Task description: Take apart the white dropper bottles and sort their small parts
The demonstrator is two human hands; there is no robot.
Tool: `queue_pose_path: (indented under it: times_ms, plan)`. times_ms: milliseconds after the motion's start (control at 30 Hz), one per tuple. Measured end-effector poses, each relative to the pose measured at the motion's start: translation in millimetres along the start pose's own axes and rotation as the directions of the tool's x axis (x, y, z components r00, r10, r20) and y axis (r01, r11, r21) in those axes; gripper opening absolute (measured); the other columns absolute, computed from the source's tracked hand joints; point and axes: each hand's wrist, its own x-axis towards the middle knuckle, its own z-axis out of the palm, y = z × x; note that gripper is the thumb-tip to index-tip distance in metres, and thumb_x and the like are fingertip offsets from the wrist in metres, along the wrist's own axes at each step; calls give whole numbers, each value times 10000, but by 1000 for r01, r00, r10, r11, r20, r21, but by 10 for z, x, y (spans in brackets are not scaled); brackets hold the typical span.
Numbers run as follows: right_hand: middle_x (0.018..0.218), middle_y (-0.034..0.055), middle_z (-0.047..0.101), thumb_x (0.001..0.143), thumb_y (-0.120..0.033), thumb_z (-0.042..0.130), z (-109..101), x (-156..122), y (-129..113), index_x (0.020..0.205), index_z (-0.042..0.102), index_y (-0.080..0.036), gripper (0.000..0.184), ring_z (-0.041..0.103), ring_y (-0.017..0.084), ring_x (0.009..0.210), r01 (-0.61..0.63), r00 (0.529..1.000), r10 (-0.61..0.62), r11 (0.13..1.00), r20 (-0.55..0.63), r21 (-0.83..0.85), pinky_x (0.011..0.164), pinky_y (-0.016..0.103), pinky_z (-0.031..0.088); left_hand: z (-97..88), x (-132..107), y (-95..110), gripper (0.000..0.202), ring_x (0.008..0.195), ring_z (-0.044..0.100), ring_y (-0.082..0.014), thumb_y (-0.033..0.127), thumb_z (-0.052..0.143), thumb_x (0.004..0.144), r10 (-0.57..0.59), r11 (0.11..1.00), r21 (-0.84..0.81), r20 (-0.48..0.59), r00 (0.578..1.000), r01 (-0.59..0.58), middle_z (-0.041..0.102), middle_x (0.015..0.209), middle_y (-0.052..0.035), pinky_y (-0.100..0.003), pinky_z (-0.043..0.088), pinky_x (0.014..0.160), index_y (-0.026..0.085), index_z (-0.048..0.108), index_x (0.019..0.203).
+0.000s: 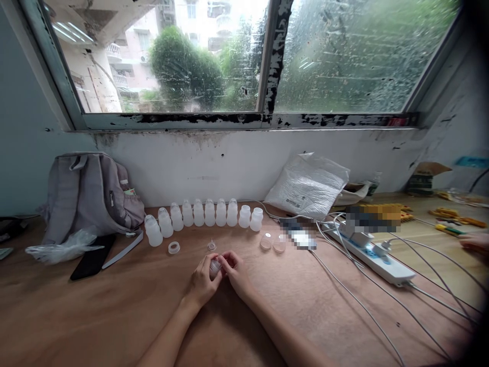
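Note:
My left hand [204,283] wraps round a small translucent rounded piece [215,268], which looks like a domed bottle cap. The fingers of my right hand [236,272] are pinched together at its right edge; they hide part of it. Just beyond my hands lies a clear silicone teat [211,245]. A white ring collar [173,247] rests to the left. Off to the right are two clear caps [266,241]. Behind stands a row of small frosted baby bottles [209,214], several topped with domed caps. The two bottles [250,218] at the right end show bare necks.
A grey backpack [87,199], a plastic bag [64,245] and a dark flat case [92,258] lie left. To the right are a silvery bubble mailer [307,186], a power strip [382,262] and trailing white cables. Another person's hand [473,242] shows at the right edge.

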Motion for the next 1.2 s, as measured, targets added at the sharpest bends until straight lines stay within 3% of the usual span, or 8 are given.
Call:
queue_pose_path:
  times_ms: [233,433,633,700,833,1000,1067,1200]
  plan:
    - [597,-17,529,736,-473,504,-7,67,126,693,512,-173,303,500,113,501,11,997,-13,999,-74,-30,490,237,427,77,85,-6,236,887,543,-183,186,466,721,-68,996,52,-16,998,69,570,951,-38,-296,427,775,211,489,955]
    - [615,-7,524,758,-439,484,-102,121,114,690,524,-183,268,496,123,546,106,993,-114,977,-29,-186,493,229,412,102,68,-84,233,805,551,-171,113,467,663,-81,992,90,-42,996,84,571,871,-23,-278,432,722,201,489,878]
    - [692,-3,509,762,-408,434,-279,291,205,938,473,-186,286,504,118,498,-21,971,-12,991,-240,-131,407,226,419,-13,-4,-115,260,850,560,-175,69,448,645,-81,991,106,-43,996,85,594,915,-21,-282,418,755,217,473,857]
    - [697,-8,496,765,-345,397,-313,358,245,1045,423,-179,327,502,115,460,-74,961,11,973,-277,-217,383,231,414,-33,0,-115,246,861,563,-177,103,465,669,-92,991,96,-55,994,97,597,945,-26,-279,418,749,221,460,885]
    - [682,-2,510,726,-199,353,-370,531,224,1164,365,-168,440,505,127,456,-94,960,-43,883,-278,-461,433,250,415,-45,9,-120,158,801,578,-172,223,482,730,-132,986,98,-68,989,138,608,908,-24,-268,422,702,224,451,885]
    - [773,69,577,680,-139,408,-527,937,5,1241,338,-160,566,553,212,720,-80,955,-125,763,-268,-641,630,296,388,-43,10,-167,142,685,577,-149,349,442,775,-170,978,104,-88,982,178,593,787,-6,-249,418,639,217,451,827]
    - [860,109,592,699,-148,400,-600,1123,-85,1291,262,-158,608,561,229,752,-184,966,-51,557,-254,-810,634,304,372,-42,14,-188,165,669,569,-147,374,435,779,-156,980,107,-108,982,167,584,776,-6,-249,416,631,216,447,822]
    - [855,137,607,680,-128,433,-710,1405,-194,1260,324,-141,591,570,250,741,-222,969,12,475,-246,-852,622,314,361,-40,24,-207,165,678,566,-147,378,435,777,-142,982,106,-127,982,156,581,787,-9,-249,413,630,219,452,817]
